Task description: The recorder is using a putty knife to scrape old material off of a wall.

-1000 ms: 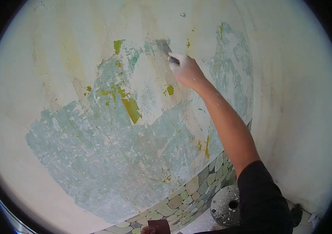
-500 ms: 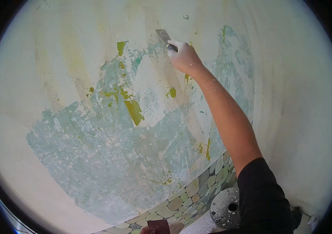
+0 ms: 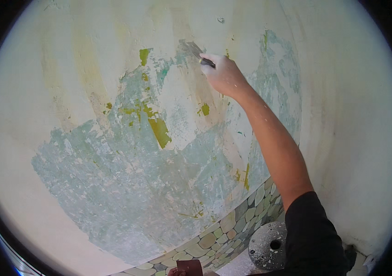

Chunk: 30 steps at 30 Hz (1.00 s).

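My right hand (image 3: 222, 73), dusted white, is closed round the dark handle of a scraper (image 3: 195, 48). Its metal blade is slightly blurred and lies at the wall (image 3: 168, 92), by the upper edge of the stripped area. Pale paint surrounds a large patch of bare bluish-green undercoat (image 3: 127, 184), with olive-yellow flecks (image 3: 160, 132) within it. At the bottom edge of the view, my left hand (image 3: 176, 272) shows only in part, its fingers closed on a flat, dark red rectangular piece (image 3: 189, 267).
Below the wall runs a band of pebble-patterned surface (image 3: 209, 240). A round grey object with a dark centre hole, speckled white (image 3: 267, 246), stands beside my right sleeve. Another pale wall (image 3: 343, 138) meets the worked one on the right.
My right hand and the scraper have moved slightly down and to the right along the wall. A faint greyish mark now shows by the blade. My left hand stays low.
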Tool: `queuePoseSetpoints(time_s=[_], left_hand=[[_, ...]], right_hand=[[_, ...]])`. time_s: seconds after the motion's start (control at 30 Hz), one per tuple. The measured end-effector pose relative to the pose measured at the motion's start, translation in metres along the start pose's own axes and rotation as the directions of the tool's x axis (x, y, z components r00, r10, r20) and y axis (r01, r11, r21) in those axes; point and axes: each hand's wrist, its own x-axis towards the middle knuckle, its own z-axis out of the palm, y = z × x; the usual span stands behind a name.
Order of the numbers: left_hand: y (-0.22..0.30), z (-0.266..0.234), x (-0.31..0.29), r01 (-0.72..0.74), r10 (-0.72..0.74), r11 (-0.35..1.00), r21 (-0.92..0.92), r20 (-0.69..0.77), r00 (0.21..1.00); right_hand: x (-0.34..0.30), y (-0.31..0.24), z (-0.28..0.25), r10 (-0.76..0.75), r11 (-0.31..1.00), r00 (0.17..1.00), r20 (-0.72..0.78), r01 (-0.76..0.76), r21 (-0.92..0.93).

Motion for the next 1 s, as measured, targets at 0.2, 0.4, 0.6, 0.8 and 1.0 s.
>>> queuePoseSetpoints(time_s=[0.2,0.4,0.6,0.8,1.0], left_hand=[[-0.007,-0.002,0.006,0.056,-0.056,0.998,0.025,-0.012,0.998],[0.006,0.001,-0.005,-0.033,0.035,0.998,0.062,-0.028,0.999],[0.005,0.003,-0.011,0.02,-0.019,0.999,0.05,-0.029,0.999],[0.016,0.006,-0.012,0.029,-0.027,0.996,0.08,-0.021,0.999],[0.0,0.009,-0.01,-0.003,0.003,1.0,-0.029,0.012,1.0]], right_hand=[[0.003,0.011,0.015,0.021,1.0,0.998,-0.053,-0.022,-0.022],[-0.005,0.003,-0.001,0.075,0.997,0.997,-0.017,-0.075,0.007],[-0.017,0.011,-0.006,0.326,0.944,0.937,0.125,-0.33,0.011],[-0.018,0.014,-0.004,0.183,0.982,0.983,0.011,-0.183,0.048],[0.005,0.013,0.011,0.258,0.954,0.966,-0.017,-0.252,0.165]])
